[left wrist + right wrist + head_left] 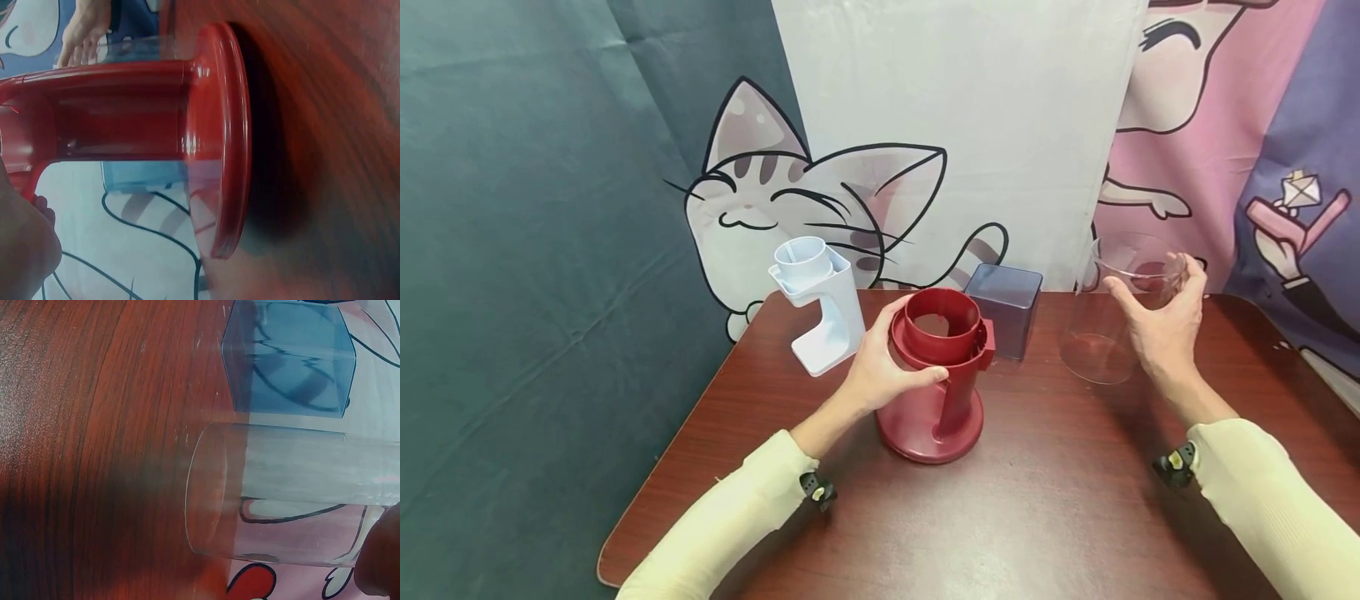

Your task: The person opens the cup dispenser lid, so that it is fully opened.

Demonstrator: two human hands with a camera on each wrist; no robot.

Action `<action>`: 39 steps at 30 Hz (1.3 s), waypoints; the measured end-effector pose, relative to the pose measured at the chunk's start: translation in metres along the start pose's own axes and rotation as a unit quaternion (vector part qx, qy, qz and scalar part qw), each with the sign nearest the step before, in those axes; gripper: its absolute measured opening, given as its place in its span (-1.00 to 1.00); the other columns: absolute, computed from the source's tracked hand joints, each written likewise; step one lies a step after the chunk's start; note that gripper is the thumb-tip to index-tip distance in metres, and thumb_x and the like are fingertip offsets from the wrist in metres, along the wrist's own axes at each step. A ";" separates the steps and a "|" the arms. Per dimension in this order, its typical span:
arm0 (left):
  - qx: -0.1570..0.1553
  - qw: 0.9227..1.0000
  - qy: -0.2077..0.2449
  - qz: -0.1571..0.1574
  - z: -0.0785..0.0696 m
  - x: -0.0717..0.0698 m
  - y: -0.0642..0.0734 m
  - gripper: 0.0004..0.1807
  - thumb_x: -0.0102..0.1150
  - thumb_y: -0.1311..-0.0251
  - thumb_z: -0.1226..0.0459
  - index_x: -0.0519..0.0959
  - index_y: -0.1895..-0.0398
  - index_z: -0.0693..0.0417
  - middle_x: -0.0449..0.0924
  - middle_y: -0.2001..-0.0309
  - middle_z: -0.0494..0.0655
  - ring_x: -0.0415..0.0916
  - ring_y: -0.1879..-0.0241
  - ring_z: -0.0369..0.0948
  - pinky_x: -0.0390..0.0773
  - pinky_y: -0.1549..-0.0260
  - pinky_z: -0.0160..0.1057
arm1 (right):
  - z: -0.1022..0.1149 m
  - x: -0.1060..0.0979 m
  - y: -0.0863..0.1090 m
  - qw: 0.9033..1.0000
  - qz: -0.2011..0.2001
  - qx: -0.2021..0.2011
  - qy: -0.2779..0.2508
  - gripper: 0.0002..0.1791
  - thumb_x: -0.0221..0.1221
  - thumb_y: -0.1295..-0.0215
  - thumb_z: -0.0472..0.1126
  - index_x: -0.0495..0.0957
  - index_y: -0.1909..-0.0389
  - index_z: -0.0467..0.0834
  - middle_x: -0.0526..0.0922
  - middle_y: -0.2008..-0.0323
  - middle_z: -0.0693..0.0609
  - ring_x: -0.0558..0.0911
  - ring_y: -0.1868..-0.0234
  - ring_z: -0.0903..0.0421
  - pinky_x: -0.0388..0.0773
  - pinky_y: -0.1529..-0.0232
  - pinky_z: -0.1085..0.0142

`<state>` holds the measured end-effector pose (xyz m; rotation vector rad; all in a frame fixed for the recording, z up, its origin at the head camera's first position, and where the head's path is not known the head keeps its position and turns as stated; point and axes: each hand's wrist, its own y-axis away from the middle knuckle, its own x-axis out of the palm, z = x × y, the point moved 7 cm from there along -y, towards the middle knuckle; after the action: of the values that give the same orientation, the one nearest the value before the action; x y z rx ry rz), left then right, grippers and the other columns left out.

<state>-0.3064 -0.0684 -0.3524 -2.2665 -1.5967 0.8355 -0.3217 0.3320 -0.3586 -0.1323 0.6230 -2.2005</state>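
Observation:
My left hand (880,367) grips the upper part of a red plastic stand (928,425), which has a ring-shaped holder on top and a wide round base. In the left wrist view, the stand's column (125,112) runs down to that base, close over the table with a dark shadow beside it. At the right, my right hand (1168,321) holds a clear open-topped cylinder (294,469) near its rim, thumb on one side and fingers on the other. Its lower end shows close over the tabletop in the head view, slightly tilted.
A white stand (842,325) with a round cup holder is at the back left of the brown table (1037,500). Behind the red stand sits a bluish see-through box (1007,304). Printed cartoon curtains (962,83) hang along the far edge, and a green one at left.

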 end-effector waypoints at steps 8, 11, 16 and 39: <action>-0.009 0.998 -0.034 -0.056 0.013 -0.017 -0.016 0.09 0.67 0.05 0.20 0.26 -0.59 -0.12 0.47 -0.41 -0.18 0.46 -0.34 -0.06 0.72 -0.08 -0.08 | -0.001 -0.002 0.003 1.000 -0.005 0.006 0.023 -0.03 0.55 -0.19 0.01 0.24 -0.53 -0.03 0.43 -0.38 0.08 0.39 -0.37 0.29 0.20 -0.42 0.49; -0.016 0.995 -0.063 -0.081 0.018 -0.023 -0.023 0.07 0.68 0.03 0.13 0.27 -0.58 -0.16 0.48 -0.38 -0.24 0.47 -0.32 -0.14 0.72 -0.06 -0.12 | -0.001 -0.002 0.004 1.000 -0.003 0.006 0.026 -0.03 0.55 -0.19 0.03 0.24 -0.53 -0.03 0.44 -0.39 0.06 0.39 -0.37 0.29 0.20 -0.41 0.49; -0.028 0.987 -0.107 -0.113 0.027 -0.028 -0.033 0.08 0.67 0.02 0.01 0.27 -0.57 -0.17 0.50 -0.36 -0.26 0.47 -0.28 -0.26 0.72 -0.02 -0.16 | -0.001 -0.002 0.004 0.999 0.000 0.004 0.033 -0.02 0.54 -0.20 0.04 0.23 -0.54 -0.04 0.45 -0.42 0.00 0.41 -0.40 0.23 0.20 -0.42 0.48; -0.067 0.974 -0.097 -0.192 0.073 -0.037 -0.058 0.05 0.60 -0.07 -0.06 0.24 -0.59 -0.10 0.49 -0.38 -0.15 0.46 -0.30 -0.19 0.68 -0.12 -0.10 | -0.003 -0.001 0.007 0.999 0.020 0.004 0.039 -0.05 0.49 -0.27 0.03 0.20 -0.59 0.03 0.42 -0.50 0.00 0.40 -0.46 0.22 0.18 -0.47 0.46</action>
<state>-0.4029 -0.0898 -0.3710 -1.9032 -2.1477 0.8852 -0.3170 0.3301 -0.3644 -0.0301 0.6556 -2.1780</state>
